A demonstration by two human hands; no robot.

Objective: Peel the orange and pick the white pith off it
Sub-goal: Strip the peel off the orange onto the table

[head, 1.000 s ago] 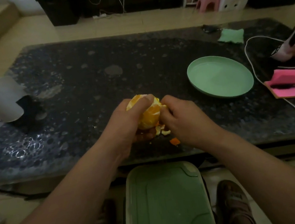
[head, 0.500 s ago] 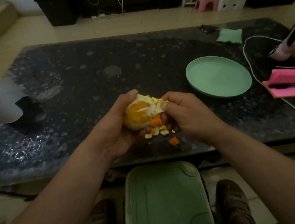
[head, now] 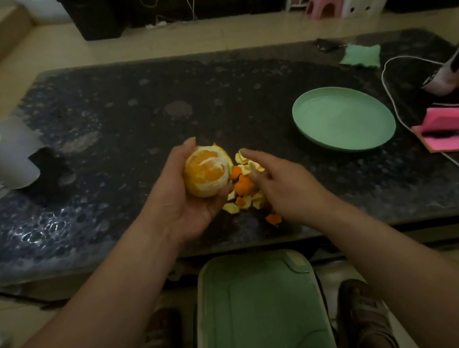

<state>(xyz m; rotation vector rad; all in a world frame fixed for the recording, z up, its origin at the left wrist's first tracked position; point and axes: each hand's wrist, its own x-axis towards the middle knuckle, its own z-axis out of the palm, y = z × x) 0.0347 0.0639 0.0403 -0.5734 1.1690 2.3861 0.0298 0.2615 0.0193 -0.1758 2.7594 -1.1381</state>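
Left hand (head: pixel 179 204) holds orange (head: pixel 207 174); peel scraps (head: pixel 241 201) apparently lie near plate (head: pixel 344 119).

- The worktop (head: pixel 125 114) looks like dark speckled stone, polished. Its near left part shines with glossy reflections.
- The orange (head: pixel 206 174) shows moist-looking flesh under patches of matt, fibrous white pith.
- The peel pieces (head: pixel 243 185) are dull, pale on the inside and orange on the outside.
- The green plate (head: pixel 344 116) looks like smooth plastic with a soft sheen.
- The green lid (head: pixel 260 317), nearest, looks like matt moulded plastic.
- The pale cup (head: pixel 1 155), left, seems to be matt paper.
- The pink notes (head: pixel 449 129) are matt paper.
- The green cloth (head: pixel 360 56), far right, looks soft.
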